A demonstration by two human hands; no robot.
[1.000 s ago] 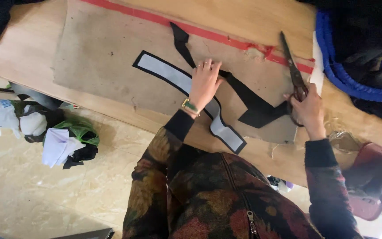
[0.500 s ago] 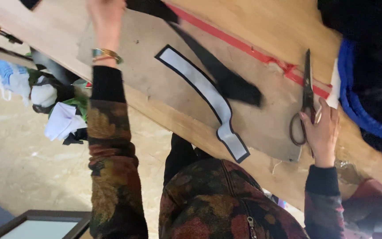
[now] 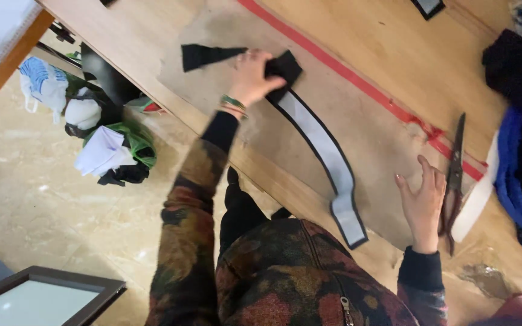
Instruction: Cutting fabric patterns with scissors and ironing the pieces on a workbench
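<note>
A long pale wooden worktable [image 3: 382, 36] runs diagonally under both hands, its near edge passing just below the left wrist. On it, beneath both hands, lies a large grey-brown sheet of cardboard [image 3: 225, 30], and beyond the hands a thin red tape line [image 3: 333, 63] crosses the wood. Past the right hand, at the table's far end, sits a heap of dark and bright blue cloth [image 3: 518, 181] with a white band at its edge.

Between the hands stretches a long curved white fabric strip with a black border [image 3: 324, 154], from the left fingers to a squared end near the table edge, short of the right wrist. The left hand [image 3: 250, 77] is closed, gripping a piece of black fabric [image 3: 228, 57] that sticks out on both sides of the fist; it seems to sit over the strip's upper end, though the fingers hide the contact. The right hand [image 3: 423, 202] lies flat on the cardboard, fingers together, thumb apart, holding nothing. Just beyond its fingertips rest long dark metal scissors [image 3: 454, 172], blades closed.

Below the left forearm, on the tan floor [image 3: 43, 199], sits a pile of white, green and black scraps [image 3: 113, 154]. The cardboard between strip and right hand is bare.
</note>
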